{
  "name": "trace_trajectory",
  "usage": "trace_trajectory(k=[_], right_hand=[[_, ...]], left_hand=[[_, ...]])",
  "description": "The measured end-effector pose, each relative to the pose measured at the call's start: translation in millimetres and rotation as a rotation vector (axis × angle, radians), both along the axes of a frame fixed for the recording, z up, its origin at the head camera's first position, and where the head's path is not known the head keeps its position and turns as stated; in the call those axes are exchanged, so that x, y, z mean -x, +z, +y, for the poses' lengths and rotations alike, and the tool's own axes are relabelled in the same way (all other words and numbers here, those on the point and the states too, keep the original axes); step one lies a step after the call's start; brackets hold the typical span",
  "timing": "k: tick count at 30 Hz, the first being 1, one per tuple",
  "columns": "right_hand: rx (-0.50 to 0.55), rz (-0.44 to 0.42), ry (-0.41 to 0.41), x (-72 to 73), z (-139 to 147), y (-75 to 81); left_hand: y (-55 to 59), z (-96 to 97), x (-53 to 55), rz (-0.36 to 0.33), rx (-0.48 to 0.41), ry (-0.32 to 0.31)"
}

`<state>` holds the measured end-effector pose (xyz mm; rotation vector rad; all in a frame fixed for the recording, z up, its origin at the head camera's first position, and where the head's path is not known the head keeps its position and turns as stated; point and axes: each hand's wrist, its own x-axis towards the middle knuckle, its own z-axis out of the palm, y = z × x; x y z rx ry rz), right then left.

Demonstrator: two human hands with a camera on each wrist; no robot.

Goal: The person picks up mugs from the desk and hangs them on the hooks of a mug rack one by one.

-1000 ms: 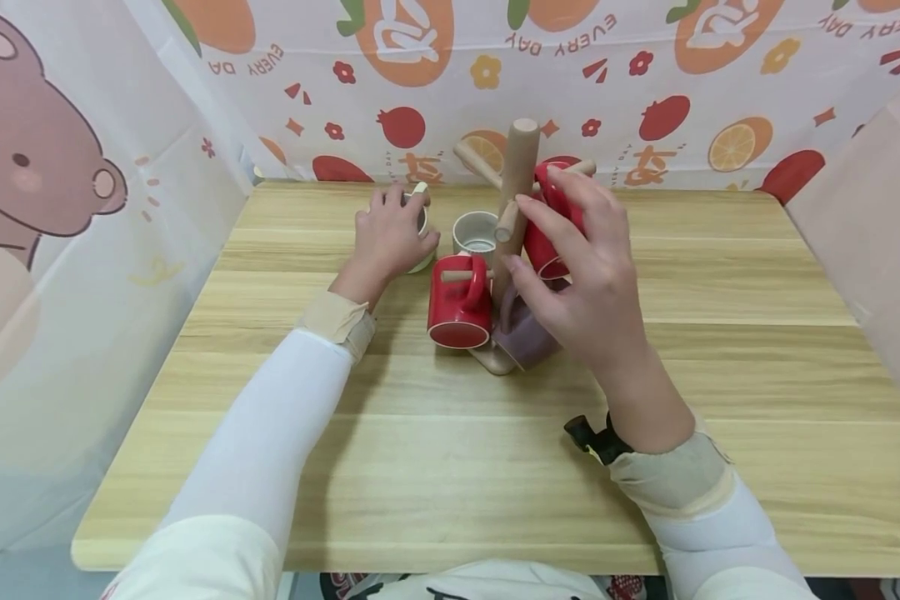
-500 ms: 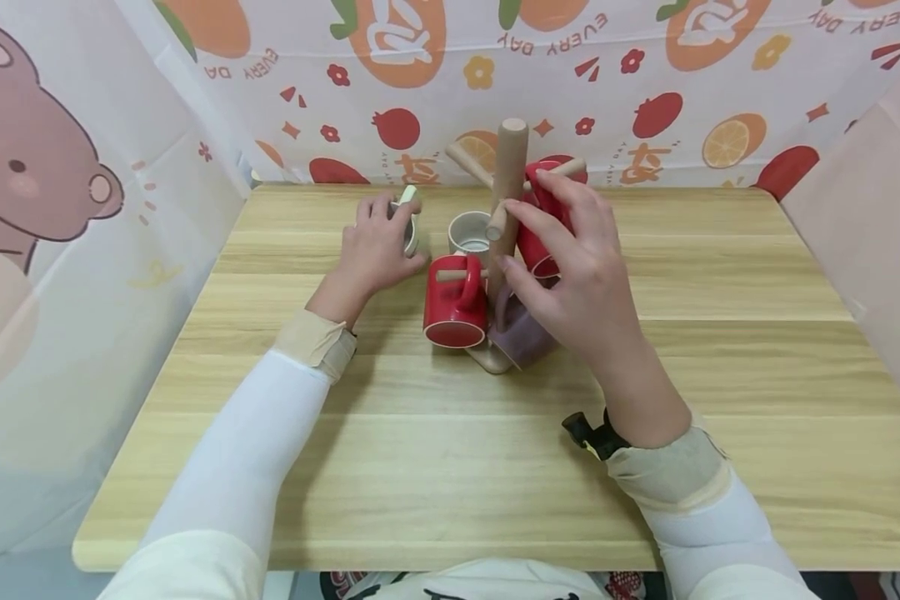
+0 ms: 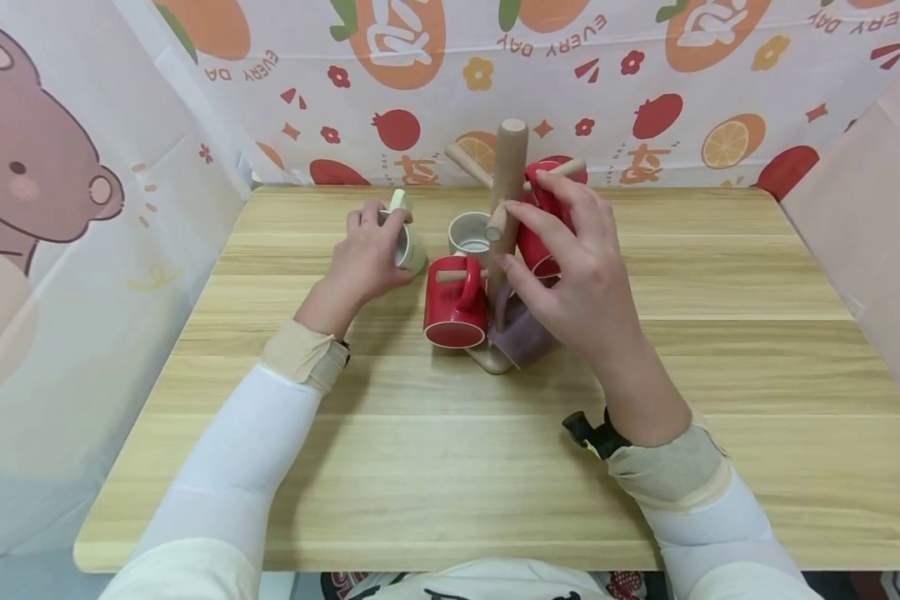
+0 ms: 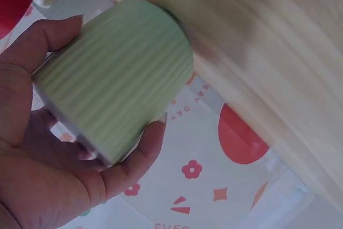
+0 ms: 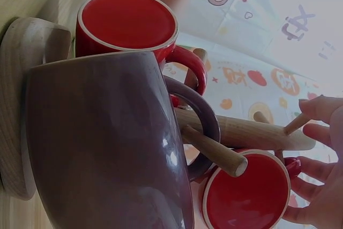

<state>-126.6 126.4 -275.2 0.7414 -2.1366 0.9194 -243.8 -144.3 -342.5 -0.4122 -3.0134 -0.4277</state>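
My left hand (image 3: 362, 256) grips a light green ribbed mug (image 4: 120, 73) around its rim, thumb on one side and fingers on the other. In the head view the mug's pale handle (image 3: 399, 200) points away. At mid-table stands a wooden mug tree (image 3: 510, 158). My right hand (image 3: 581, 258) holds the tree's upper part, fingertips about a peg (image 5: 296, 123). A red mug (image 3: 540, 242) hangs just behind these fingers. Another red mug (image 3: 455, 304) hangs by its handle on the left, and a purple mug (image 5: 107, 138) hangs low at the front, partly hidden by the right hand.
Behind the left red mug is a greyish-white mug (image 3: 470, 231), its opening facing up. The wooden table (image 3: 450, 467) meets a printed curtain (image 3: 570, 83) at its back edge. A bare upper peg (image 3: 468, 164) juts out back left.
My left hand has drawn slightly left with the green mug, turning it so more of its side shows. The right hand keeps its place at the mug tree.
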Motion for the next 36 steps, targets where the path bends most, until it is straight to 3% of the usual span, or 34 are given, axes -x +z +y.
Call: trace_trajectory(k=[6,19,36], right_hand=[[-0.001,0.005,-0.001,1.5,1.0,0.6],[-0.004,0.008,-0.004,3.9,1.2,1.4],[-0.023,0.033,-0.018,5.1,4.3,-1.7]], left_hand=[[4.0,-2.8,-5.1,-0.027,0.001,0.012],[1.5,-10.7,-15.2,-0.013,-0.067,0.070],[-1.3,-13.0,-17.3,0.008,-0.148,0.136]])
